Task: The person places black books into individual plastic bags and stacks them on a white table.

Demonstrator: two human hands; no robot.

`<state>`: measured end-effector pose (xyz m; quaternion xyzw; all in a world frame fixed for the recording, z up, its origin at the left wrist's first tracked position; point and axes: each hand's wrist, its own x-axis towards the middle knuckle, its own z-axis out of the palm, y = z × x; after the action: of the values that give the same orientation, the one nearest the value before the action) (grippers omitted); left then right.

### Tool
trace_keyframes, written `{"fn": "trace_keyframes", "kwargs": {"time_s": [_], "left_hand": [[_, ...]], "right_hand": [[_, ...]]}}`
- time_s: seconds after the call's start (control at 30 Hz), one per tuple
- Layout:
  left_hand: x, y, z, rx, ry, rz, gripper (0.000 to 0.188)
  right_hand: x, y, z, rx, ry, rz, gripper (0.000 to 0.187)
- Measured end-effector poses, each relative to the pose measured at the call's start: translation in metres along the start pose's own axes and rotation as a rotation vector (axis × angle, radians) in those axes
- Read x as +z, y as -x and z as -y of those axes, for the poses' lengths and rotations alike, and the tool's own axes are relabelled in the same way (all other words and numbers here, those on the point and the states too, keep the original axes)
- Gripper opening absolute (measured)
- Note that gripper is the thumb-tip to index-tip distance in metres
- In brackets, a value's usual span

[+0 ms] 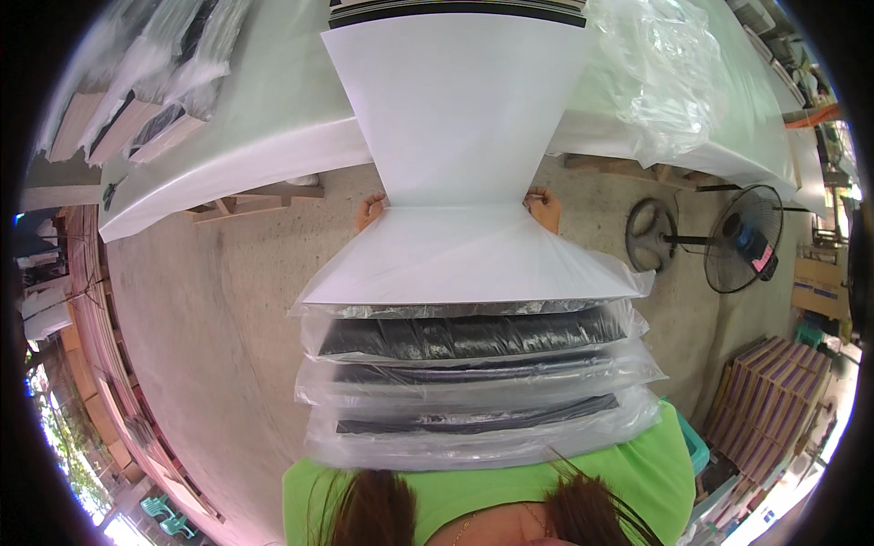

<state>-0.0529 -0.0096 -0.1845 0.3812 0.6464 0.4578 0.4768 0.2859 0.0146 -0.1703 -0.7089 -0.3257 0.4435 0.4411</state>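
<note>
A long white panel reaches from the table toward me, with layered black and white edges at its far end. Closer to me lies another white surface in a clear plastic bag, meeting the panel along a crease. My left hand is at the left end of that crease, its fingers curled round the edge. Opposite it, my right hand grips the right end in the same way. Parts of both hands are hidden under the white surface. Against my chest are several dark, plastic-wrapped bundles, stacked one beyond another.
A table under a pale cover stands ahead. On it are plastic-wrapped stacks at left and crumpled clear plastic at right. A standing fan is on the floor at right, near striped stacked panels. Boards lean along the left.
</note>
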Motion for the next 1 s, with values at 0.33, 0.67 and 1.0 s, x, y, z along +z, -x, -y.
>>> {"fn": "trace_keyframes", "kwargs": {"time_s": [0.33,0.67,1.0], "left_hand": [[-0.03,0.01,-0.101,0.126,-0.451,0.148,0.024],[-0.023,0.099,-0.293,0.399,-0.252,1.561,0.077],[-0.024,0.128,-0.284,0.319,-0.322,1.574,0.062]], "right_hand": [[-0.042,-0.004,0.046,-0.335,0.391,0.176,0.018],[-0.057,0.123,0.273,-0.378,0.217,1.73,0.038],[-0.07,0.151,0.265,-0.343,0.29,1.611,0.039]]}}
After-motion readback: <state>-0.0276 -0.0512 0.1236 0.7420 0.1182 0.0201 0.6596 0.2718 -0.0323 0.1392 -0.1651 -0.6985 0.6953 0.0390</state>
